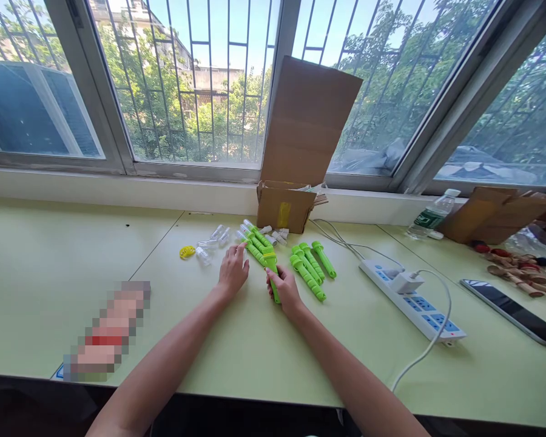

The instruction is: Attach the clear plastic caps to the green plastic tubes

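My right hand (286,287) is closed around a bright green plastic stick (270,260) with a wide ribbed head, held tilted with the head pointing away from me. Just left of it, my left hand (233,267) reaches over the table with fingers stretched out and thumb apart. Its fingertips are near a cluster of green sticks (256,245), several with clear ends; whether they touch cannot be made out. Clear plastic caps (203,255) lie beside the left hand. More green sticks with twisted bodies (308,277) rest right of my right hand.
Behind the sticks stands an open cardboard box (279,209), with small whitish pieces (279,235) in front. Yellow bands (187,252) lie left. Rightward are a power strip (409,300) with cables, a phone (512,311), a water bottle (433,213) and wooden pieces (519,273). A blurred item (109,334) lies front left.
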{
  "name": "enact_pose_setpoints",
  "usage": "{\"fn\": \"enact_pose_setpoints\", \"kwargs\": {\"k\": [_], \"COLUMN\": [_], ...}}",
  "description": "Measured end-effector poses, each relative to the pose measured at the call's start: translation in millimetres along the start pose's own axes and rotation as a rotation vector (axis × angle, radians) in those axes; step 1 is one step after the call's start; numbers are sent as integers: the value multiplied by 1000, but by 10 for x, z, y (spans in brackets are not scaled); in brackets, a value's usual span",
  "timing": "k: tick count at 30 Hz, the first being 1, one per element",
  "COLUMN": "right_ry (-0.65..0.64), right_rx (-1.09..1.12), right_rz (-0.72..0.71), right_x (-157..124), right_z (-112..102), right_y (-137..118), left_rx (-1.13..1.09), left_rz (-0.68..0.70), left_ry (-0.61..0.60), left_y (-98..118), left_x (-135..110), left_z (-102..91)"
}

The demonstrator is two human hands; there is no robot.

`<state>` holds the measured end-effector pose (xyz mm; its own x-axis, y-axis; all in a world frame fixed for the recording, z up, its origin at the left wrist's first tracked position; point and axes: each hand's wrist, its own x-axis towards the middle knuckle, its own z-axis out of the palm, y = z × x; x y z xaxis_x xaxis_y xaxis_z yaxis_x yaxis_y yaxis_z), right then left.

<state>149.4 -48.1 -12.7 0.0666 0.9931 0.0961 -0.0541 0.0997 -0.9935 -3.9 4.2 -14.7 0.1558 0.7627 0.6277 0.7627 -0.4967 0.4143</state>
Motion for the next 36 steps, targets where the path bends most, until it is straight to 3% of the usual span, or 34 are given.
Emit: {"fn": "enact_pose_setpoints", "kwargs": {"k": [11, 21, 31, 36], "right_ry": [193, 278, 347, 357], "right_rx": [-189, -280, -324, -457], "right_rz": [-142, -134, -107, -80], "right_x": [148, 387, 653, 802], "right_z": [-26, -144, -258, -300], "right_y": [10, 44, -92, -68], "left_rx": [-5, -1, -1, -22], "left_rz": [-15, -34, -39, -23], "left_ry": [-26, -49, -59, -49], "left_y": [-18, -5, -7, -17], "left_x": [8, -2, -2, -7], "left_z": [18, 11, 12, 21]}}
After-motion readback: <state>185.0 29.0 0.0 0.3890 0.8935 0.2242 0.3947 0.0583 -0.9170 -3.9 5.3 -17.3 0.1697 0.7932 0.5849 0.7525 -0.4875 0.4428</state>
